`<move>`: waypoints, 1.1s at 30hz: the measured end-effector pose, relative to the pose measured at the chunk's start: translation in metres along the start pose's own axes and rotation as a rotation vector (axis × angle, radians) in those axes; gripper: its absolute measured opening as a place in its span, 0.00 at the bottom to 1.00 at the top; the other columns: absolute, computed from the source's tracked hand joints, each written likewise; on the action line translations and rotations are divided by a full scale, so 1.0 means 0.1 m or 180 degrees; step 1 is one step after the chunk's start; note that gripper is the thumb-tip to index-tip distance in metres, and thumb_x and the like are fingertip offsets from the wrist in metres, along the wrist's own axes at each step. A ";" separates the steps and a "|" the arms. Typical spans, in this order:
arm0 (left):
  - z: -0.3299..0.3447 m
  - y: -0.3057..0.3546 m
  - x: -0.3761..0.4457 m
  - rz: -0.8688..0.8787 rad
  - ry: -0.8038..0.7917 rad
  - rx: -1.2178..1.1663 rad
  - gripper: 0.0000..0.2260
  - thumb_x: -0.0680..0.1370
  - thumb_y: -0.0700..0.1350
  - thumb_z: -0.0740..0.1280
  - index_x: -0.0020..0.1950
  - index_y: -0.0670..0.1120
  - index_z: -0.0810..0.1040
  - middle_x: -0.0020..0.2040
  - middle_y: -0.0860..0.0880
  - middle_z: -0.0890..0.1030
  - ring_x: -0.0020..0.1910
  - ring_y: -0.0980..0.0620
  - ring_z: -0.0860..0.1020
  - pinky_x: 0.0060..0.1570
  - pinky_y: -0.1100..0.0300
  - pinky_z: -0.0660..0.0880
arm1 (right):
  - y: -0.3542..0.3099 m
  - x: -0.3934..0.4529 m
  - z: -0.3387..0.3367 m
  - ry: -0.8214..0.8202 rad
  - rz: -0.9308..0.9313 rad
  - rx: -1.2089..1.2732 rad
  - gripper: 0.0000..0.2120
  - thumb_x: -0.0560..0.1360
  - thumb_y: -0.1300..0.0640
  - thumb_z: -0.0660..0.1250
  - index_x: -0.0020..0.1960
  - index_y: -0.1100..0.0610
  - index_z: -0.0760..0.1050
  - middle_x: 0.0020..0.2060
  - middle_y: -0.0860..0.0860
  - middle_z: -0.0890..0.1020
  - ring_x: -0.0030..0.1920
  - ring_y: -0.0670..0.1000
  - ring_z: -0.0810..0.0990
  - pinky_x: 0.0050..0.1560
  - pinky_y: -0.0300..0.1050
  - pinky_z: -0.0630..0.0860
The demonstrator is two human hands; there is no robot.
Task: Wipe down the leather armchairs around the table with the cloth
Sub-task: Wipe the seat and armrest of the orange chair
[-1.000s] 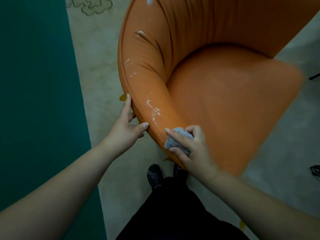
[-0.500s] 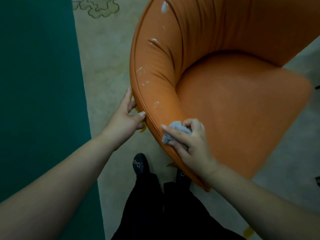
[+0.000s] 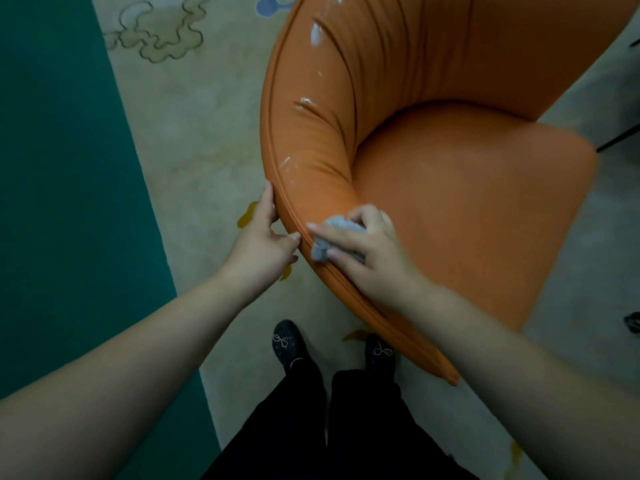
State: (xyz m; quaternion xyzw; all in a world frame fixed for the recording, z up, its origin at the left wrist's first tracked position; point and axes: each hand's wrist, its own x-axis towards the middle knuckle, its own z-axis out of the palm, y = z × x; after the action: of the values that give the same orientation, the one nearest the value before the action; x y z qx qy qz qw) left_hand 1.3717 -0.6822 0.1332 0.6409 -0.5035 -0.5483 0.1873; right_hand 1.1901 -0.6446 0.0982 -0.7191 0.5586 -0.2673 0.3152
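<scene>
The right hand [image 3: 367,251] has its fingers [image 3: 325,232] curled round a bunched grey cloth [image 3: 341,226], pressing it onto the top roll of the orange chair [image 3: 467,202] at the near end of the arm, close to the piped outer edge. The left hand [image 3: 263,237] lies just beside it on the outside of that edge, fingers laid straight up along the chair's outer wall and thumb hooked over the piping, steadying the chair and holding nothing.

The step in hand looks like wiping along the arm roll. White smears [image 3: 316,34] sit further up the same roll (one big one high on the back, smaller flecks nearer the hands), so the job on this chair seems early. The next move probably calls for sliding the cloth away from the body up the roll, pressing into the folds of the leather where the marks lie, while the left hand keeps the chair from turning.

Around it: patterned carpet [image 3: 207,116] under the chair, a green band [image 3: 62,168] to the left, and the person's shoes [image 3: 287,342] close under the chair's rim. A thin dark leg [image 3: 620,136] shows at the far right; what it belongs to I cannot tell. Nothing lies on the roll ahead of the cloth; only the deep creases could hide residue.
</scene>
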 end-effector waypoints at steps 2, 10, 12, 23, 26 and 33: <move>0.09 -0.04 -0.10 0.0017 -0.0108 0.0055 0.41 0.78 0.42 0.67 0.77 0.60 0.40 0.76 0.52 0.61 0.48 0.53 0.80 0.53 0.48 0.79 | 0.07 -0.35 -0.06 0.0045 0.0023 0.0003 0.19 0.75 0.47 0.62 0.65 0.37 0.68 0.48 0.49 0.67 0.51 0.53 0.67 0.53 0.47 0.68; 0.39 -0.21 -0.34 0.0013 0.0021 0.0105 0.45 0.76 0.47 0.69 0.75 0.64 0.36 0.76 0.53 0.59 0.49 0.52 0.82 0.55 0.46 0.77 | 0.07 -0.33 -0.01 0.0473 0.0601 0.0377 0.26 0.71 0.59 0.72 0.66 0.45 0.69 0.49 0.50 0.66 0.54 0.53 0.69 0.56 0.43 0.69; 0.42 -0.21 -0.34 0.0031 0.0114 0.0021 0.44 0.76 0.48 0.69 0.76 0.63 0.37 0.77 0.52 0.59 0.59 0.53 0.78 0.59 0.46 0.76 | 0.02 -0.13 0.03 0.0430 0.0741 0.0659 0.25 0.72 0.60 0.71 0.66 0.46 0.71 0.50 0.50 0.66 0.56 0.54 0.69 0.61 0.42 0.67; 0.65 -0.14 -0.60 -0.0145 0.0234 -0.0296 0.40 0.78 0.41 0.66 0.77 0.61 0.40 0.78 0.52 0.56 0.59 0.54 0.73 0.55 0.51 0.76 | 0.42 -1.20 -0.43 -0.0483 -0.0061 0.0252 0.24 0.74 0.54 0.70 0.65 0.37 0.69 0.49 0.47 0.65 0.53 0.48 0.65 0.56 0.39 0.63; 0.69 -0.10 -0.60 -0.0176 0.0360 -0.0245 0.40 0.78 0.44 0.67 0.77 0.60 0.40 0.78 0.52 0.56 0.63 0.53 0.70 0.56 0.51 0.76 | 0.55 -1.50 -0.51 -0.0423 -0.0030 0.0276 0.22 0.73 0.53 0.69 0.65 0.39 0.70 0.49 0.49 0.66 0.52 0.49 0.67 0.56 0.38 0.64; 0.76 -0.10 -0.58 -0.0108 0.0557 -0.0013 0.40 0.78 0.48 0.66 0.77 0.58 0.39 0.79 0.51 0.53 0.69 0.54 0.65 0.57 0.49 0.76 | 0.37 -1.38 -0.27 0.0326 0.0358 0.0490 0.19 0.72 0.53 0.68 0.63 0.45 0.73 0.49 0.53 0.68 0.51 0.53 0.69 0.56 0.42 0.66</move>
State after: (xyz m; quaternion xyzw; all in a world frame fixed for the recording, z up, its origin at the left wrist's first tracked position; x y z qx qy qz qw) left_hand 1.3146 -0.6049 0.1301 0.6944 -0.4732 -0.4943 0.2226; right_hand 1.1141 -0.5213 0.0838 -0.6456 0.5914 -0.3277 0.3551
